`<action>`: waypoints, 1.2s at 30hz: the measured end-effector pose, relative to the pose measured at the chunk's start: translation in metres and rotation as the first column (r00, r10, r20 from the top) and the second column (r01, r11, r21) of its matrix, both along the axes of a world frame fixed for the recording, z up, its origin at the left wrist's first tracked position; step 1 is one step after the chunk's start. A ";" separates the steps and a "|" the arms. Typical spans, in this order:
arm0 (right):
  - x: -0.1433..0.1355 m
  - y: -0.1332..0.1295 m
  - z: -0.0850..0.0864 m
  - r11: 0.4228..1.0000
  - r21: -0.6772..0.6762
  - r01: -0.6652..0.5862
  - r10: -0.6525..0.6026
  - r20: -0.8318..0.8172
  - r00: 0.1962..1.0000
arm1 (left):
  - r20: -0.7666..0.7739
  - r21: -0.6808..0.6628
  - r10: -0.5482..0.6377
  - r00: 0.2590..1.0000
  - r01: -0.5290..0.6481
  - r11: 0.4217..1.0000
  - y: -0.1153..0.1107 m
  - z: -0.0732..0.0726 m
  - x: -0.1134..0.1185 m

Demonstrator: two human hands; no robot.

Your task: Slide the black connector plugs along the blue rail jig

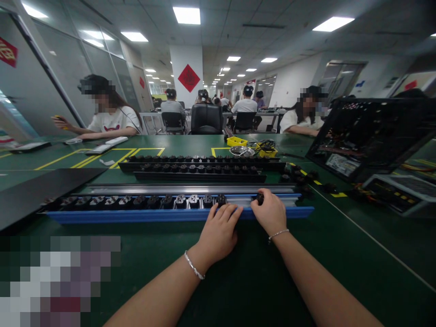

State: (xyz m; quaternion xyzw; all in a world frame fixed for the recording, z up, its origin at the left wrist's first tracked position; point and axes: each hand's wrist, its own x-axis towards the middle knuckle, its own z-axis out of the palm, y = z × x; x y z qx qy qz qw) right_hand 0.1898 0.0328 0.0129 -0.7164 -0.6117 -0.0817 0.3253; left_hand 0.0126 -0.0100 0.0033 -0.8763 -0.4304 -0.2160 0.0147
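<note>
A long blue channel rail (136,217) lies across the green table in front of me, holding a row of black and dark grey socket modules (166,201). My left hand (220,229) rests on the rail's near edge, fingers stretched out and slightly apart, beside the last module (221,200) of the row. Farther right, my right hand (271,211) pinches a single black socket module (260,198) at the rail's channel. A bare stretch of channel (240,200) shows between the two hands. Whether the pinched module sits in the channel is hidden by my fingers.
Behind lie a rail with a shiny channel (190,188) and black module-filled rails (204,176). Loose black modules (306,175), an open computer case (371,136) and a power supply (405,195) are at right. A metal bowl (241,151) stands farther back; co-workers sit around.
</note>
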 end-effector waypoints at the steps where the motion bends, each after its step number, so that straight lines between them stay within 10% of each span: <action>1: 0.000 0.000 0.000 1.000 -0.006 0.000 0.000 -0.001 1.000 | 0.005 -0.005 0.000 1.000 0.000 1.000 0.000 0.000 0.000; 36: 0.010 -0.002 0.004 0.997 -0.052 0.057 -0.056 0.031 0.998 | -0.007 0.001 -0.007 1.000 0.007 1.000 0.000 0.000 -0.002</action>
